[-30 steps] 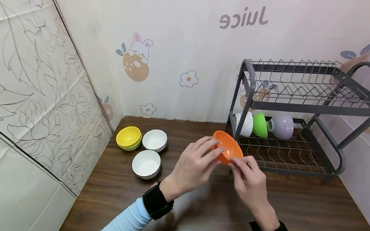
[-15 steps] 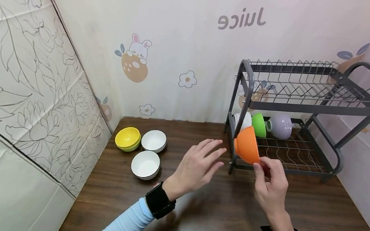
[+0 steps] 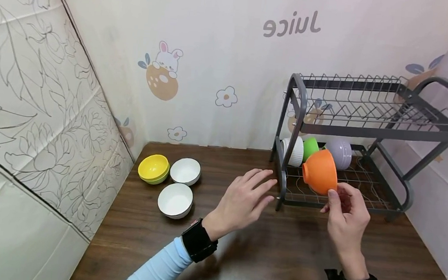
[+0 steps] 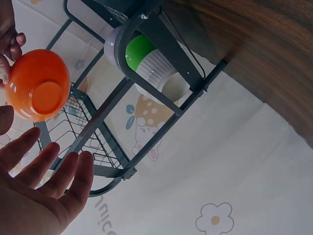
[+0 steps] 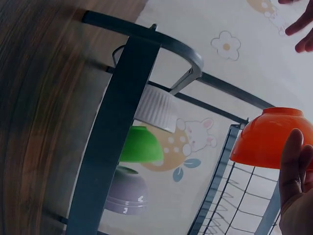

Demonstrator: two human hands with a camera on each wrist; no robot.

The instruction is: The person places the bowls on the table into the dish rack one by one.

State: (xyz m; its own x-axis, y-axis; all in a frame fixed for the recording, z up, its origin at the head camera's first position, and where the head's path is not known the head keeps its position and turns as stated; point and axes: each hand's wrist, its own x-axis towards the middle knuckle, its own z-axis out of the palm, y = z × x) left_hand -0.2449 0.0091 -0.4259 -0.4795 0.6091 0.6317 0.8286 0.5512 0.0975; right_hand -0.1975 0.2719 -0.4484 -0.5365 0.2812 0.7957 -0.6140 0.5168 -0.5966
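Note:
My right hand [image 3: 348,217] pinches the rim of an orange bowl [image 3: 320,171] between thumb and fingers. The bowl is tipped on its side, its foot toward the left, in front of the rack's lower tier. My left hand [image 3: 242,200] hovers over the table left of the rack, fingers spread and holding nothing. In the left wrist view the orange bowl [image 4: 39,85] shows its round foot, beyond the left fingers [image 4: 46,164]. On the lower tier a white ribbed bowl [image 3: 296,151], a green bowl [image 3: 309,146] and a lilac bowl [image 3: 339,153] stand on their sides in a row.
A dark two-tier dish rack [image 3: 376,134] stands at the back right of the wooden table [image 3: 261,263]. At the left are a yellow bowl [image 3: 153,167] stacked in a green one and two white bowls [image 3: 175,200]. A patterned wall closes the back.
My right hand has carried the orange bowl right to the rack's front and turned it onto its side. My left hand has let go of the bowl and stayed left of the rack.

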